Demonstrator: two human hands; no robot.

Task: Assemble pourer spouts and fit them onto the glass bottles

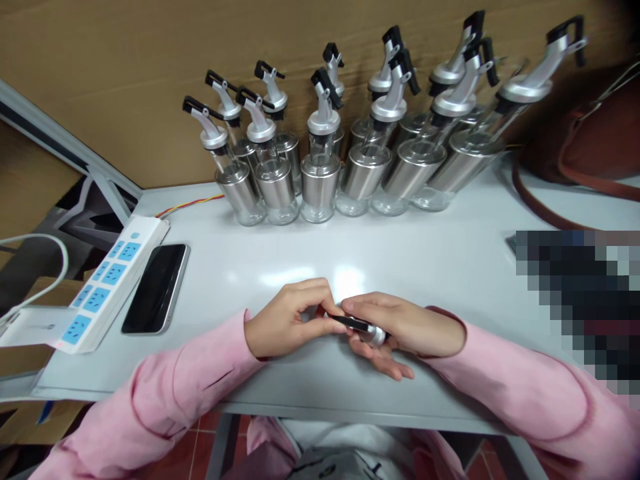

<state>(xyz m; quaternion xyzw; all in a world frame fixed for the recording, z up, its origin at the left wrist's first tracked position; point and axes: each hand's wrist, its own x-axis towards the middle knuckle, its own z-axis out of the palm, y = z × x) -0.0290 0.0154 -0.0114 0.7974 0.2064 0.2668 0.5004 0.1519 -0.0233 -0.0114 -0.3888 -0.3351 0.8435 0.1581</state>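
Note:
Near the front edge of the table, both hands are on a silver-and-black bottle pourer (pixel 373 335). My left hand (pixel 293 319) pinches the tip of its black lever between thumb and forefinger. Wrapped around the silver body from the right is my right hand (pixel 390 323), with its lower fingers partly stretched out underneath. Part of the pourer is hidden by the right hand's fingers. Behind the hands stand several glass bottles with metal sleeves, such as the middle bottle (pixel 321 187), each topped by a similar pourer (pixel 324 120).
On the left of the grey table (pixel 240 267) lie a black-screened phone (pixel 156 288) and a white power strip (pixel 107 280) with blue sockets. A brown leather bag (pixel 595 133) sits at the back right, its strap on the table. A cardboard sheet (pixel 125 80) stands behind the bottles.

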